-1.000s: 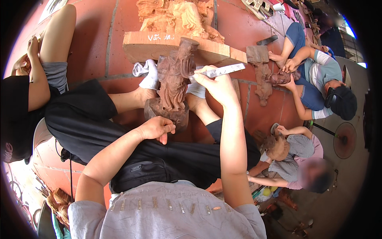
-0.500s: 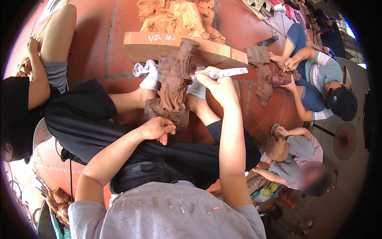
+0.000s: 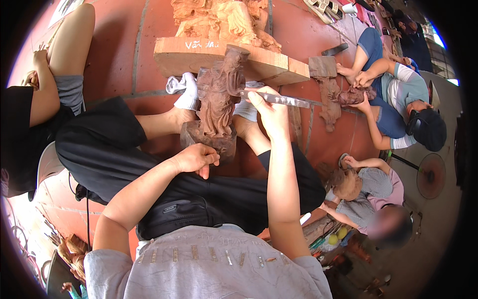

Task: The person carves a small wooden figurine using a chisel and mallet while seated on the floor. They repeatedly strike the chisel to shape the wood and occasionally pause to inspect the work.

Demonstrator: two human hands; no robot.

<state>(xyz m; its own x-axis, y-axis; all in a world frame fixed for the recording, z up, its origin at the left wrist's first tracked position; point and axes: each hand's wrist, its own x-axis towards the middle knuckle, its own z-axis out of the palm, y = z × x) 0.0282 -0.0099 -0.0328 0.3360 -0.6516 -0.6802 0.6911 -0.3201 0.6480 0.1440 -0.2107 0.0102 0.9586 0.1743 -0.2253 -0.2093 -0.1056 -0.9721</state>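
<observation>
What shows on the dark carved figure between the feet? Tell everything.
The dark brown carved figure looks wooden, with drapery-like folds, a narrower flat-ended top and a blocky base. It is between the socked feet, top pointing away; standing or leaning is unclear. The left hand is at the base; the right hand holds a flat grey tool at or near its side.

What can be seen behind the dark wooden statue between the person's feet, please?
Behind the statue is a thick wooden slab bearing a pale orange carving; the statue's top hides some of the slab's side.
</observation>
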